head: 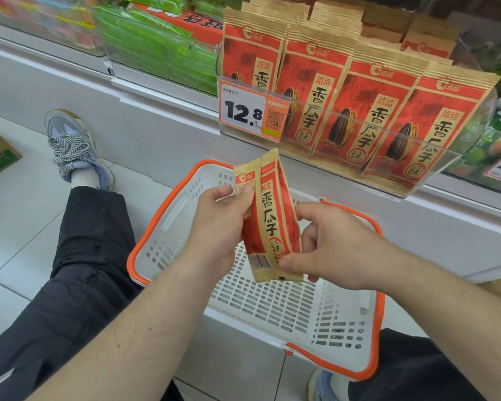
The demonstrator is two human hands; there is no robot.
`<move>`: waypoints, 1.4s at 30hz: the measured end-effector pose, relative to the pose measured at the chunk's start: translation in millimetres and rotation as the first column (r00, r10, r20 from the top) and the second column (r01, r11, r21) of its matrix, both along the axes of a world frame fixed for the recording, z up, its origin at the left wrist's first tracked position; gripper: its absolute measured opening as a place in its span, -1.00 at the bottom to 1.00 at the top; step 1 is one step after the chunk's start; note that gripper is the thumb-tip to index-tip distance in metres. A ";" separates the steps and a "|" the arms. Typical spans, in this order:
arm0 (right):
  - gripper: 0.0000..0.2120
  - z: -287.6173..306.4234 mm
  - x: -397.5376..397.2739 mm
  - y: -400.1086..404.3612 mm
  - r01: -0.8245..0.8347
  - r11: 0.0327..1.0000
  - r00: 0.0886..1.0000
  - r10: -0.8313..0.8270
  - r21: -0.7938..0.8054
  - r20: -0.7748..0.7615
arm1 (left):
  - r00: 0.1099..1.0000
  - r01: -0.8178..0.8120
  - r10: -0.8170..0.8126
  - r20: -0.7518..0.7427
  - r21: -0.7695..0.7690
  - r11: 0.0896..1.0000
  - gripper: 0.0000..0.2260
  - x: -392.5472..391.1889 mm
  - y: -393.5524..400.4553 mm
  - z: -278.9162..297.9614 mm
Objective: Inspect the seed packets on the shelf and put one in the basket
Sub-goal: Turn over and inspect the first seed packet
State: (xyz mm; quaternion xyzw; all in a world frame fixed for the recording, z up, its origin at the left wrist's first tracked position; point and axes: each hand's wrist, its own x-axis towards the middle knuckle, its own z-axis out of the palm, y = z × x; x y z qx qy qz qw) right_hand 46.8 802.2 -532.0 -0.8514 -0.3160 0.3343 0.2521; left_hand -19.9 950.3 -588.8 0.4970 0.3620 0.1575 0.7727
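My left thumb (247,195) pinches the top corner of the packet (268,224), the other fingers curled behind it. My right hand (330,241) grips the lower right edge, thumb pressed on the front near the bottom seal, fingers wrapped behind. Both hands hold it upright and slightly folded along its length, straight above the basket (162,224), which sits on the floor between my legs.

It looks light, a paper-faced pouch that creases easily; the loose seeds inside will likely shift, so the middle is soft and the flat sealed ends are the firm places to take hold. Nothing fragile, I judge, and the matte paper should not slip.

More packets (368,111) stand in the shelf (373,183) tray beyond, beside a price tag (252,111).
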 end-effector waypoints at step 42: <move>-0.92 1.2 -1.5 0.0 0.157 0.959 0.985 -0.137 0.237 -0.102 | 0.869 0.465 -0.451 0.204 -0.025 0.885 -0.92 -9.6 -6.0 -0.7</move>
